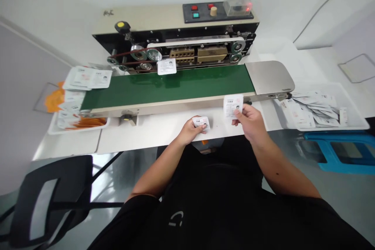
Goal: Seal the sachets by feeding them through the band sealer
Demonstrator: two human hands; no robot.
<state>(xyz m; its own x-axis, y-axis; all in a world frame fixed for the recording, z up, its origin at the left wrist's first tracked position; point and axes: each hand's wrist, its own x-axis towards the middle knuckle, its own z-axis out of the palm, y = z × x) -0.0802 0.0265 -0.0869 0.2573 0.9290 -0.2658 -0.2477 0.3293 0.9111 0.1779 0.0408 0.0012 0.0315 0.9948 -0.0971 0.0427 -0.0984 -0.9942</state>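
My left hand (190,131) grips a small white printed sachet (201,122) low over the table's front edge. Between the thumb and fingers of my right hand (250,121) is another white sachet (233,103), held upright in front of the conveyor's near side. Ahead of both hands runs the green conveyor belt (187,83) of a band sealing machine (146,19). One more sachet (166,66) sits at the belt's far edge, against the sealing rollers.
At right, a white bin (356,123) holds many sachets. Sachets pile at the belt's left end above a white tray (54,128) with orange packets. A metal plate (269,76) extends the conveyor rightward. A black chair (55,195) and blue stool (336,152) stand below the table.
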